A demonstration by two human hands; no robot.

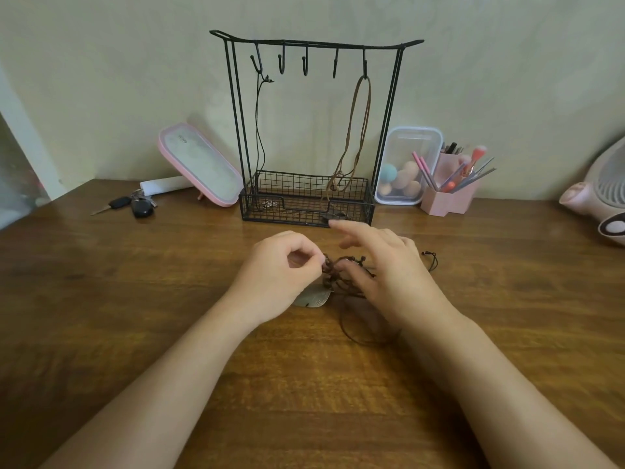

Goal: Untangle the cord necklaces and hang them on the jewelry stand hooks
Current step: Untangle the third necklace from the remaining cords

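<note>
Cord necklaces, lot partly hung: on the jewelry stand [314, 44] at the back of the table [152, 350], the leftmost hook [257, 64] carried one black cord necklace [259, 130], its pendant down in the stand's wire basket [297, 216]. The three middle hooks were bare, and the rightmost hook [365, 67] carried one brown cord necklace [355, 130], its lower end trailing into the same basket. Judged two hung, the remainder still knotted, with untangling in hand. In front of the stand, the left hand [280, 269] pinched the tangle's left edge between thumb and forefinger. A pale leaf-shaped pendant [313, 297] lay on the table just below it. The tangle [338, 272], dark brown cords with small beads or knots, sat bunched tight between the hands; the count of necklaces in it was not determinable. A slack loop [351, 335] trailed toward the wearer. The right hand [392, 272] had its fingers spread and mostly straight, tips at the knot, no strand seen gripped. A knotted cord end [431, 257] lay beyond it.
</note>
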